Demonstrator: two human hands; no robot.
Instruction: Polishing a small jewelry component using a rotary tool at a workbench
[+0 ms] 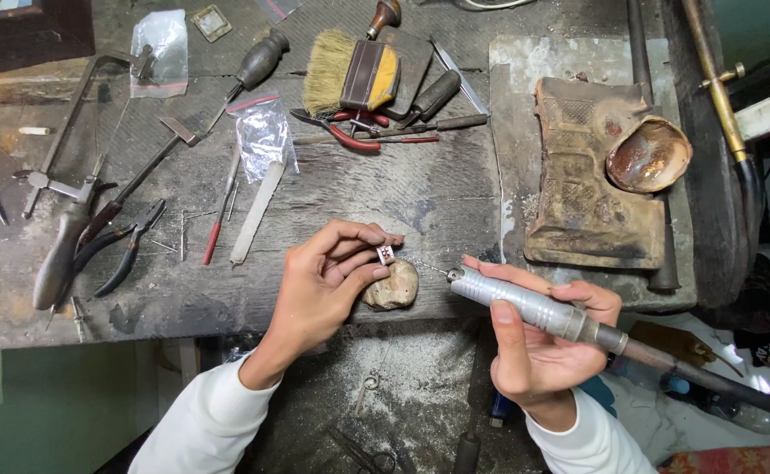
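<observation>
My left hand [323,281] pinches the small ring [386,254] at fingertips, braced on the lumpy block [394,287] for steadiness; right hand [539,347] wraps the rotary handpiece [534,307] pen-style, bit aimed at it

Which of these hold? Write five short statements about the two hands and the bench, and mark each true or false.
1. The left hand pinches a small ring between its fingertips. True.
2. The right hand grips a hammer. False: it holds a silver rotary handpiece like a pen.
3. The handpiece's tip points toward the ring. True.
4. The brush lies beside the right hand. False: it lies at the far side of the bench.
5. Pliers lie left of the left hand. True.
</observation>
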